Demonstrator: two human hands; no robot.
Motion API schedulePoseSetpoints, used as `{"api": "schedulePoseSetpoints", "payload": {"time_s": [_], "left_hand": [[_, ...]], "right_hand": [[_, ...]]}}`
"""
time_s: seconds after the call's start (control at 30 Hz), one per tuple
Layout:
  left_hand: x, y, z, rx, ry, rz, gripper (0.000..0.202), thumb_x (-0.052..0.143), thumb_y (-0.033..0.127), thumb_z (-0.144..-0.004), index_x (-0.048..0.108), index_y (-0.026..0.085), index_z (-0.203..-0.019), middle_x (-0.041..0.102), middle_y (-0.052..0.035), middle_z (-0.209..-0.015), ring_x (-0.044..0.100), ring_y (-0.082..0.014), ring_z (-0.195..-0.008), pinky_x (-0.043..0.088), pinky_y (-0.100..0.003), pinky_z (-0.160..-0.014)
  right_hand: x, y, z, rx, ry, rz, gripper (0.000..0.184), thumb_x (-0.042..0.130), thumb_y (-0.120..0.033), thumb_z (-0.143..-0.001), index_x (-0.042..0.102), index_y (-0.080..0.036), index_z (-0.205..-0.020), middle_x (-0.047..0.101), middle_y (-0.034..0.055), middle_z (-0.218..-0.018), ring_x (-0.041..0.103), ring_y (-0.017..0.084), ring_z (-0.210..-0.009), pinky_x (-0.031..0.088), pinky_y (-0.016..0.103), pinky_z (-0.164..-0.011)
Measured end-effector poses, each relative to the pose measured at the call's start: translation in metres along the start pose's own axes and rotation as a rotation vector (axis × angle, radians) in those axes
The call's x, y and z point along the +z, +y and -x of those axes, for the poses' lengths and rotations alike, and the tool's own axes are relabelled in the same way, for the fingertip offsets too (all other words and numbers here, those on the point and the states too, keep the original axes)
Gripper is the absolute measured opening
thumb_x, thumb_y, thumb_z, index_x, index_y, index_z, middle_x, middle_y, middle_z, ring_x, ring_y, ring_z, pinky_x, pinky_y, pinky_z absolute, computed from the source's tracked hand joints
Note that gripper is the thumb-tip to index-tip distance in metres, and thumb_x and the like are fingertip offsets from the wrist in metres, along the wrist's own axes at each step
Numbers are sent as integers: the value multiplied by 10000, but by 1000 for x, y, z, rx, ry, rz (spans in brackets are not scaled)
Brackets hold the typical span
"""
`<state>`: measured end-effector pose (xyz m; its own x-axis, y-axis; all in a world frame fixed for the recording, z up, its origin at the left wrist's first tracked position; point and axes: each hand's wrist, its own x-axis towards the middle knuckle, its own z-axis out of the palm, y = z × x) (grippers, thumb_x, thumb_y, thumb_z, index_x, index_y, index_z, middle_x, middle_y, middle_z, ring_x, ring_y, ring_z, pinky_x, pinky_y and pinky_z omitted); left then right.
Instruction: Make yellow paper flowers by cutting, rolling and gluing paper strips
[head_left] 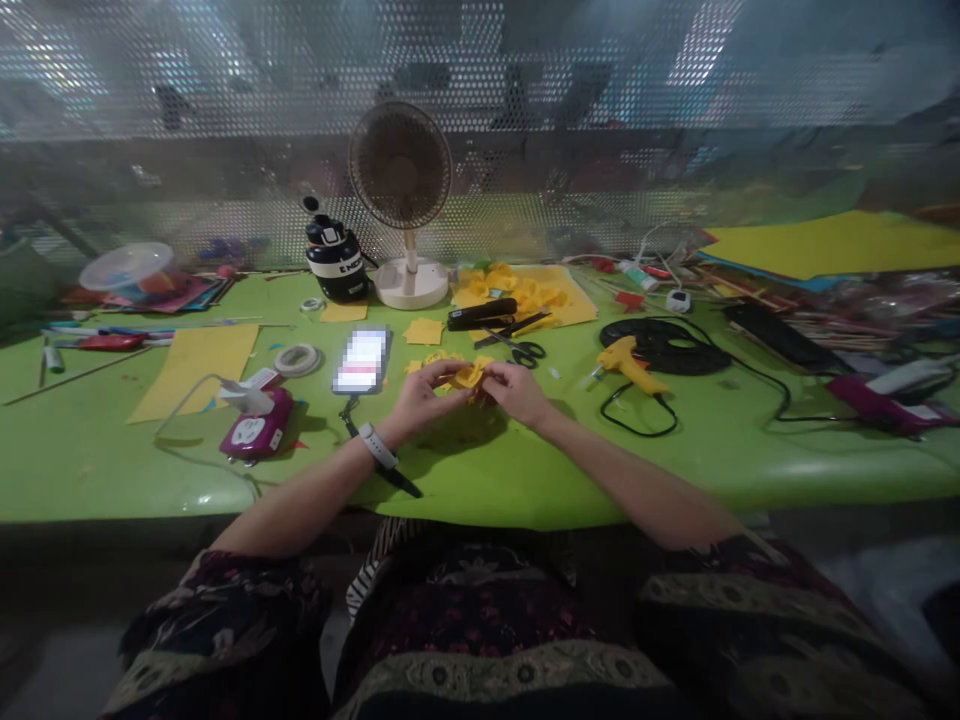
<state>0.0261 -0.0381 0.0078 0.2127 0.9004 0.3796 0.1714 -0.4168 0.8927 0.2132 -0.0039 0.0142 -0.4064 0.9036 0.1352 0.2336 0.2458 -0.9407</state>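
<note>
Between both hands, low over the green table, is a yellow paper flower [471, 376]. My left hand [426, 400] pinches it from the left with thumb and fingers. From the right, my right hand [517, 392] grips its other edge, fingertips closed together. Small yellow paper scraps [442, 358] lie just behind my left fingers, partly hidden. Black-handled scissors [525, 352] rest behind my right hand. A black stapler [481, 314] lies farther back, near a pile of yellow paper pieces [517, 290].
A yellow glue gun [630, 366] with a black cord lies to the right. On the left are a lit phone [361, 360], a tape roll [297, 360] and a purple power strip [259, 425]. A fan [411, 285] and a black bottle [336, 262] stand at the back.
</note>
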Motion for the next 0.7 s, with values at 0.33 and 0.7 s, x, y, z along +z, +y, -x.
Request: {"api": "schedulePoseSetpoints", "payload": {"time_s": [0.33, 0.7], "left_hand": [[-3, -8, -2, -80, -95, 86, 553, 791, 312, -754, 617, 161, -1257, 670, -157, -1248, 670, -247, -1101, 529, -476, -995], [0, -5, -1, -47, -60, 68, 325, 765, 330, -769, 701, 194, -1056, 718, -116, -1150, 677, -234, -1077, 493, -513, -1054]], "right_hand": [[0, 0, 1, -36, -49, 35, 93, 577, -197, -824, 634, -174, -755, 671, 4, -653, 631, 134, -519, 558, 253, -512], [1, -4, 2, 42, -78, -58, 163, 549, -114, -841, 620, -172, -706, 638, -24, -571, 607, 102, -474, 537, 209, -483]]}}
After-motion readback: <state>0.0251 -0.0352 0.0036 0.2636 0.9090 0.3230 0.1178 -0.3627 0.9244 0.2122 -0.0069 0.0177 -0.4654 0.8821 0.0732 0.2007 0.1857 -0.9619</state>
